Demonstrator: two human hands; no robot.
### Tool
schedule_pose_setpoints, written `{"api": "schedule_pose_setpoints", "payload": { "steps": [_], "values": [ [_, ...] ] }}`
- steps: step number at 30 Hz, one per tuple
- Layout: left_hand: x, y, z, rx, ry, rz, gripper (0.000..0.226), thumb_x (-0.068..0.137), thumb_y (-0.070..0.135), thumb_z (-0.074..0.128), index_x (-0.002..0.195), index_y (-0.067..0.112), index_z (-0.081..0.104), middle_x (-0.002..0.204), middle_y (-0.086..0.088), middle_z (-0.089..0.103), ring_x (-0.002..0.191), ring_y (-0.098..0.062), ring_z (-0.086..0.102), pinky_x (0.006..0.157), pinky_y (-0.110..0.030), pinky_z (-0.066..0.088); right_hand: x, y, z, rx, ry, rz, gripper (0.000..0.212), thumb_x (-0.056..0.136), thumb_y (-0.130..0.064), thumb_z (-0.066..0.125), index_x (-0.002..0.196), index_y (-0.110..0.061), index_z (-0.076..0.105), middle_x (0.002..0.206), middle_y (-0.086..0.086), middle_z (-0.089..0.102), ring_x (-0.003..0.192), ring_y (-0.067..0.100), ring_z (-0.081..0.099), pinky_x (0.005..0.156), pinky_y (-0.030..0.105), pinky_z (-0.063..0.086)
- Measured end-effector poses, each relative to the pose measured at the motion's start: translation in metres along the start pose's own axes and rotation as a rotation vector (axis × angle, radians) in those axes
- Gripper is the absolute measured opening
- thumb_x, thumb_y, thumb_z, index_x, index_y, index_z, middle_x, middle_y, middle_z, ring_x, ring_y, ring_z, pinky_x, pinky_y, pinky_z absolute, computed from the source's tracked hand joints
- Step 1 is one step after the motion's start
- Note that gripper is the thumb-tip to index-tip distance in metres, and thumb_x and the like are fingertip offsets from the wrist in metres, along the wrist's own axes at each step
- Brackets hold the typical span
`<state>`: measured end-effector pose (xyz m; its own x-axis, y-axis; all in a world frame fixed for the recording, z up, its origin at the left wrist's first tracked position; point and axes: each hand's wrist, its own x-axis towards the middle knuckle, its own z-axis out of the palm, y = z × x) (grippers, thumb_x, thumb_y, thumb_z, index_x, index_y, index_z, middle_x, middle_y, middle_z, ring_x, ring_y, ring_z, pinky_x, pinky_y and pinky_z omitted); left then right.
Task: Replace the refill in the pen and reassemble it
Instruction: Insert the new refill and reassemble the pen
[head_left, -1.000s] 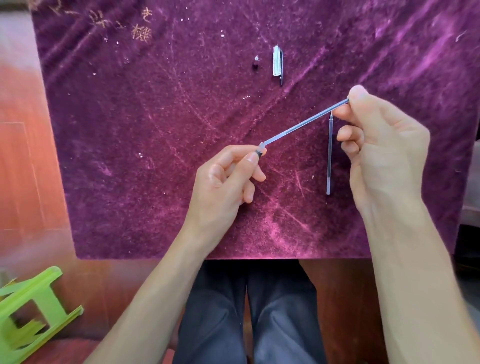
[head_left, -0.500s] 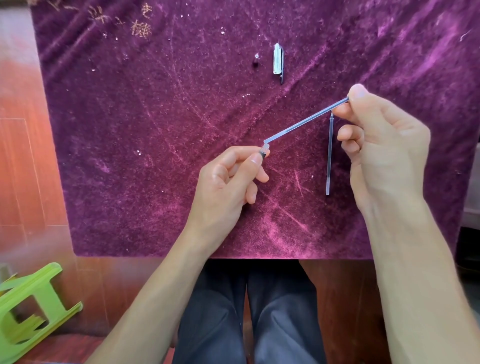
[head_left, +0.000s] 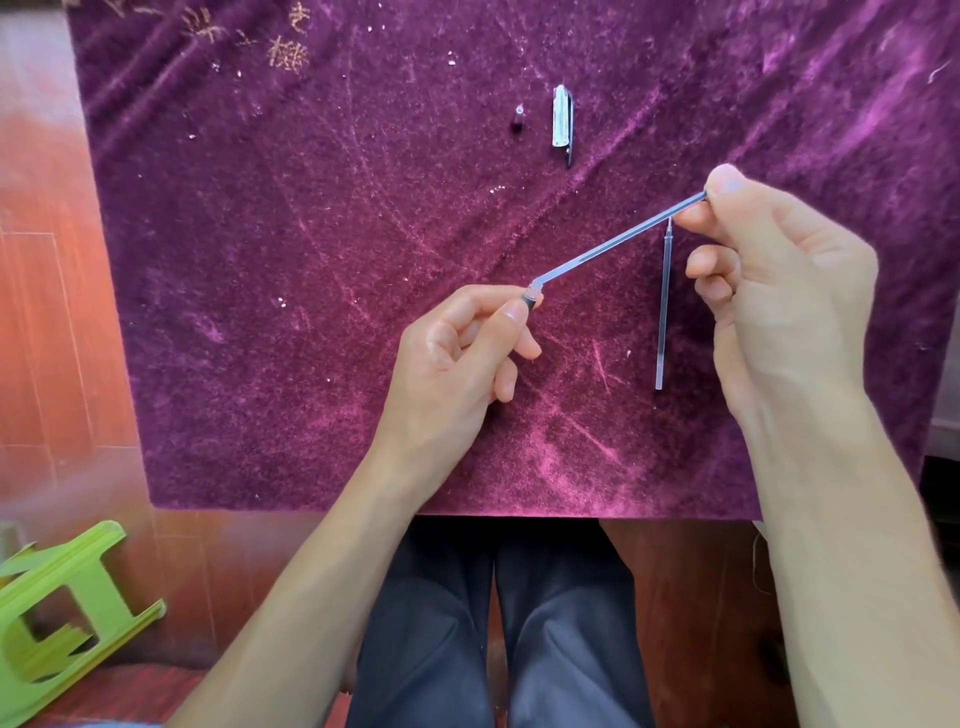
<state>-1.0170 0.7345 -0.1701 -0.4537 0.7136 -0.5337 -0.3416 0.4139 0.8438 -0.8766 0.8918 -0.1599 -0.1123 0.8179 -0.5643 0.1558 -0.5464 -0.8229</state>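
My left hand (head_left: 457, 364) grips the pen barrel (head_left: 531, 300); only its dark, threaded end shows past my thumb and forefinger. A thin translucent refill (head_left: 618, 241) runs slanting up to the right from that end. My right hand (head_left: 779, 291) pinches the refill's far end between thumb and forefinger. The refill's lower tip sits at the barrel's mouth and looks slightly bent there. A second refill (head_left: 662, 322) lies upright on the purple cloth (head_left: 311, 260), just left of my right hand.
A clear pen cap with a dark clip (head_left: 561, 117) and a small dark tip piece (head_left: 518, 118) lie side by side at the cloth's far middle. A green plastic stool (head_left: 57, 613) lies on the floor at lower left. My knees show below the table's edge.
Both hands keep their holds and have hardly moved. A little more of the barrel's threaded end now shows beyond my left fingers.
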Motion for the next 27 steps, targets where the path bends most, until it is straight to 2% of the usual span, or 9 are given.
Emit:
{"api": "schedule_pose_setpoints", "payload": {
  "steps": [15, 27],
  "values": [
    [-0.002, 0.0, -0.004, 0.062, -0.058, -0.003, 0.016, 0.101, 0.018, 0.059, 0.106, 0.015, 0.074, 0.077, 0.002, 0.069, 0.052, -0.006, 0.053, 0.052, -0.011, 0.041, 0.004, -0.002, 0.014, 0.03, -0.097, -0.028, 0.009, 0.097, -0.028, 0.079, 0.094, -0.022, 0.085, 0.089, -0.004, 0.078, 0.062, 0.003, 0.054, 0.061, 0.018, 0.042],
    [-0.001, 0.0, -0.009, -0.005, -0.039, 0.014, 0.016, 0.1, 0.023, 0.059, 0.105, 0.02, 0.074, 0.078, 0.001, 0.07, 0.051, -0.005, 0.054, 0.05, -0.01, 0.04, -0.015, 0.01, 0.036, -0.011, -0.199, -0.016, 0.008, 0.097, -0.024, 0.079, 0.094, -0.019, 0.085, 0.088, -0.001, 0.074, 0.067, 0.009, 0.051, 0.061, 0.021, 0.04]
  ]
}}
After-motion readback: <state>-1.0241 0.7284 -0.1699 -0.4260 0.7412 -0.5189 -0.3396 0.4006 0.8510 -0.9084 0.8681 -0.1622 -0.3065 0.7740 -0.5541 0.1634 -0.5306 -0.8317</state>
